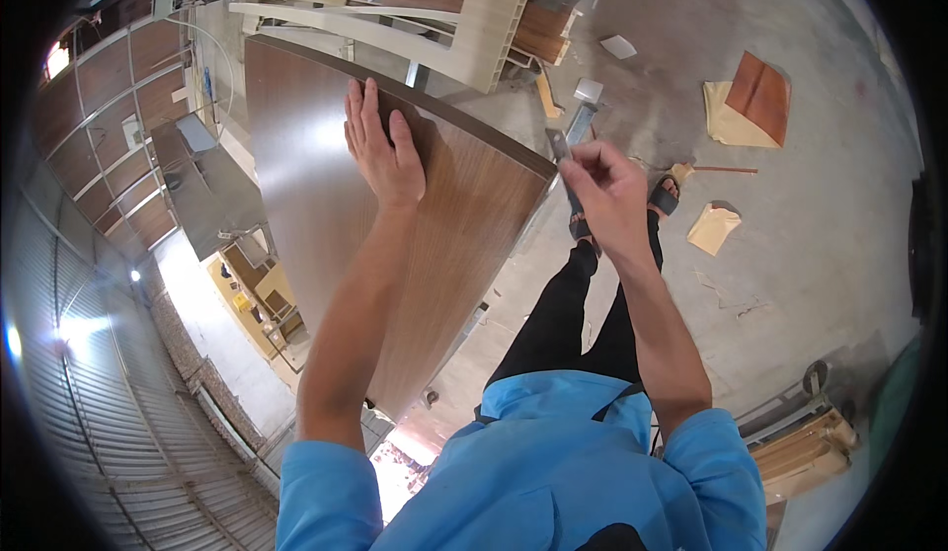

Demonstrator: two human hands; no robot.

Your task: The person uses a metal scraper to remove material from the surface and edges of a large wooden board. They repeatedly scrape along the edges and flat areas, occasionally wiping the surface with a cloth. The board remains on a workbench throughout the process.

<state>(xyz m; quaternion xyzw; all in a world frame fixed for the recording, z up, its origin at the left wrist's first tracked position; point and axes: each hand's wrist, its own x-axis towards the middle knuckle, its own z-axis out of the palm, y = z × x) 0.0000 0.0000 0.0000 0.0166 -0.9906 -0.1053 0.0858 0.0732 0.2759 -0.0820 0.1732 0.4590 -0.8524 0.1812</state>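
A large wood-grain panel stands in front of me, glossy brown, with a dark edge along its top. My left hand lies flat on its face near the upper edge, fingers together. My right hand is at the panel's right corner, fingers pinched on a small flat metal blade that touches the corner edge. My legs in black trousers and sandals show below the right hand.
Cream and brown panels are stacked behind the board. Scraps of brown and cream veneer lie on the concrete floor to the right. Wooden strips are piled at lower right. A corrugated wall fills the left side.
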